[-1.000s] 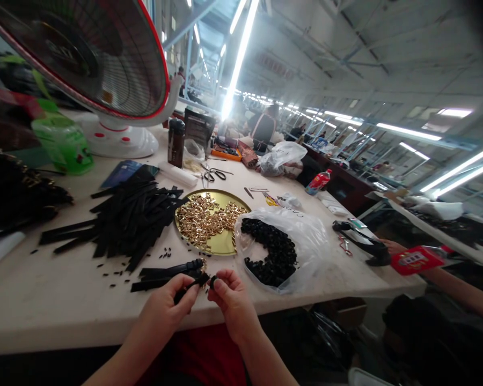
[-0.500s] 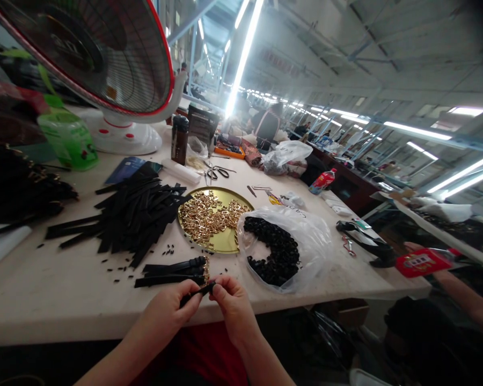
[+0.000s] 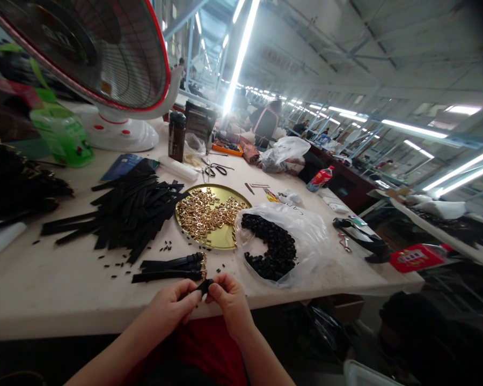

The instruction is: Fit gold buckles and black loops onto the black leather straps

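Observation:
Low at the table's front edge, my left hand (image 3: 177,301) is closed around a black strap (image 3: 204,286). Fingertips of my right hand (image 3: 227,298) pinch the strap's other end; whether a small part sits there is hidden. Just behind my hands lie several black straps (image 3: 167,268) with gold buckles (image 3: 203,264) at their right ends. A round gold tray (image 3: 220,239) holds a heap of gold buckles (image 3: 201,213). To its right, an open clear plastic bag (image 3: 312,236) contains many small black pieces (image 3: 276,249). A pile of loose black straps (image 3: 132,206) lies left of the tray.
A white fan with a red rim (image 3: 121,131) stands at the back left, beside a green bottle (image 3: 62,134). Behind the tray are a dark bottle (image 3: 177,136) and scissors (image 3: 215,170). Red bottles (image 3: 321,178) and a black strap loop (image 3: 370,244) lie to the right.
My left fingers have shifted forward along the strap, so less of it shows between my hands. The person's arm at the right has let go of the red bottle and left view.

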A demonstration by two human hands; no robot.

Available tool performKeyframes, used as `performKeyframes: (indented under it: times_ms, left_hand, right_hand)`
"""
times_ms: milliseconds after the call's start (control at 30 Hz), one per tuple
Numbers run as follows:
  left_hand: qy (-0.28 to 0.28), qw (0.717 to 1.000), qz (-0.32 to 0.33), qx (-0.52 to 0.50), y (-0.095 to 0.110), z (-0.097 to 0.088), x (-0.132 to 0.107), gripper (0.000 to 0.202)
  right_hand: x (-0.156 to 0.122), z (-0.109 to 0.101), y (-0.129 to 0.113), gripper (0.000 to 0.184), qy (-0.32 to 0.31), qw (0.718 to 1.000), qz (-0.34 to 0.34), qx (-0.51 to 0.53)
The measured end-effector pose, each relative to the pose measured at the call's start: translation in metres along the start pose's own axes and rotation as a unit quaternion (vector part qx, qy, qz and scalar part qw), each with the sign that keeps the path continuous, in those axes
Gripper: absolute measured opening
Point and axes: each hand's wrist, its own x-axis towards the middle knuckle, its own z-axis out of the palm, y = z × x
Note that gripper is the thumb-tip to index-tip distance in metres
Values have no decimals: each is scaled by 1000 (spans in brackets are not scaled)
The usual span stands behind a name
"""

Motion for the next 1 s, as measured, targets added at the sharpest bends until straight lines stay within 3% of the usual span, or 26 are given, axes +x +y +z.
performKeyframes:
  times_ms: [200,367,500,700,833,1000]
  left_hand:
    - [6,1000,4,21,3,2,-6,25]
    - [12,987,37,154,13,-1,-12,24]
    - [20,982,43,185,18,-3,-13,24]
    - [28,990,36,131,16,6,-13,24]
    - [36,981,40,186,15,4,-14,22]
    - [39,969,47,241,13,3,-14,22]
  right_hand:
    - [-6,1,0,21,-7,998,-48,-51]
    - [-11,2,-12,20,-35,986,-143,-73]
    - [-10,2,-12,21,-56,991,-93,-80]
    - [-9,5,5,19,9,998,-35,54]
    - [-12,2,12,19,1,995,-10,101]
    - [-16,4,12,17,10,997,0,75]
